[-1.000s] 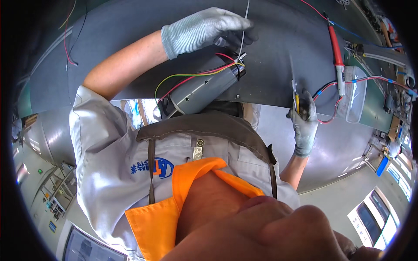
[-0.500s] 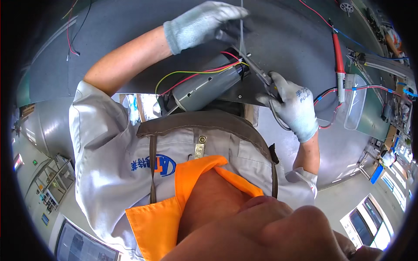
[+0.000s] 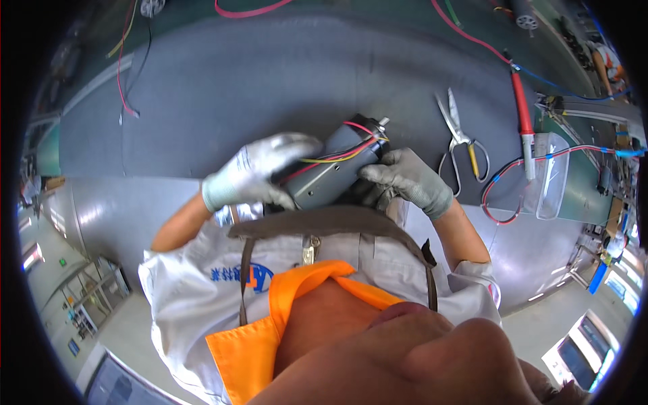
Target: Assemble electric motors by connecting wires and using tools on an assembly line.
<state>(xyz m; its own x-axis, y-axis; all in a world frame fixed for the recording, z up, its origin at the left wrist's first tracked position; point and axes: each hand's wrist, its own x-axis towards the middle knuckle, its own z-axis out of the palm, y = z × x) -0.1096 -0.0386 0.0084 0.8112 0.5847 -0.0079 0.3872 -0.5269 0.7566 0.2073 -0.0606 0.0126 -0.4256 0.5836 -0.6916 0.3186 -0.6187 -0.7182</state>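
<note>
A dark grey cylindrical motor [image 3: 325,183] lies slantwise close to my body, its metal shaft end up and to the right. Red, yellow and black leads run along its top and are bound near the shaft end. My left hand [image 3: 264,167], in a pale work glove, grips the lower left end, fingers over the top and thumb below. At the other end my gloved right hand [image 3: 409,181] has its fingers closed against the motor's side; part of them is hidden beneath it. Scissors [image 3: 462,139] with partly spread blades lie on the bench right of my right hand.
A red and white pen-shaped tool [image 3: 522,115] lies at the right beside a clear plastic tray [image 3: 555,179]. A red-and-black cable [image 3: 491,192] loops near the scissors. Loose wires [image 3: 124,84] lie far left on the dark bench mat [image 3: 223,88]. Another person [image 3: 607,67] is at the far right.
The scissors have left my right hand and lie on the bench. My left hand has come down onto the motor, and my right hand has moved left to its shaft end.
</note>
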